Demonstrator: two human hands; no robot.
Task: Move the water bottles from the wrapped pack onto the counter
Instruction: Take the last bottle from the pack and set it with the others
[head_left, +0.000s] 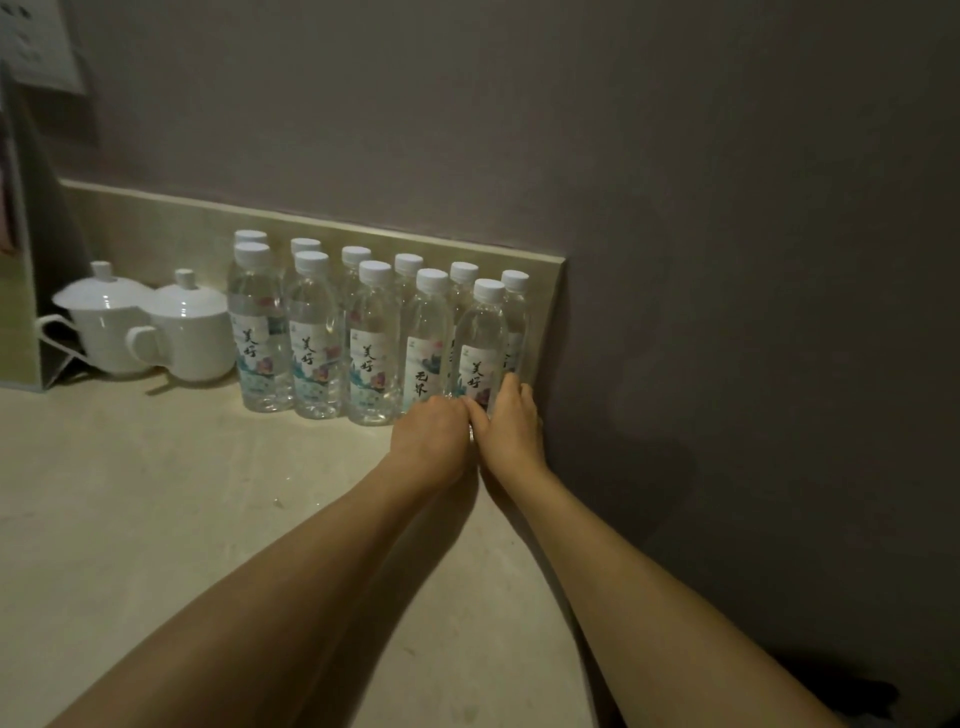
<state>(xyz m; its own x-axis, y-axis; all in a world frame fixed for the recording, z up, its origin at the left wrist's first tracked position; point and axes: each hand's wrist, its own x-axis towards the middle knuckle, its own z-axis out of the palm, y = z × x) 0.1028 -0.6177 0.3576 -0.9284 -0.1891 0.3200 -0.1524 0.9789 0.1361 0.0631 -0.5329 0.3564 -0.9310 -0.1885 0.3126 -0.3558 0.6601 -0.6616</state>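
Dim grey walls met in a corner at about one o'clock from where I stood, and the pale stone counter (156, 519) ran up to a low backsplash (166, 228) beneath them. Against that backsplash the water bottles (317, 338) stood upright in two rows, caps up, labels mostly facing me, packed side by side so they took little room and propped one another. At nine o'clock from them sat two white lidded cups (150, 327), just beside the leftmost bottle. My left hand (431, 431) was at the base of the fourth front bottle (426, 353); I saw only its back, so I could not tell whether the fingers were wrapped round the bottle or merely pressing on it. My right hand (511, 421) had its fingers curled round the lower part of the end bottle (480, 348), nearest the corner at three o'clock of the row, thumb toward the other hand, I judged to steady it and nudge it flush with its neighbours. Both hands were low, near the base, where a push would not tip a bottle. No wrapped pack showed anywhere, so I judged the moving was nearly finished.
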